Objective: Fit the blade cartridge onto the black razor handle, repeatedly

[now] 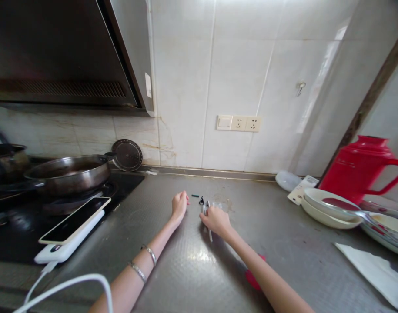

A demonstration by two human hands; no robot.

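Observation:
My left hand (pixel 180 205) rests on the grey counter (pixel 172 265) with its fingers curled closed; whatever may be inside them is hidden. Just right of it lies a short dark green stick (pixel 195 195). My right hand (pixel 216 221) is closed around a thin, pale metallic strip (pixel 210 236), whose ends show above and below the fingers; its exact kind is unclear. Close to those fingertips is a small black piece (pixel 202 201). A small clear plastic piece (pixel 218 204) lies behind the right hand. Under my right forearm, a red object (pixel 253 280) is partly covered.
At left, a phone (pixel 76 219) lies on a white power bank (pixel 71 243) with a white cable (pixel 68 280). A steel pan (pixel 71 174) stands on the stove. Bowls (pixel 329 213), a red thermos jug (pixel 358 167) and a white tissue (pixel 375 271) are at right.

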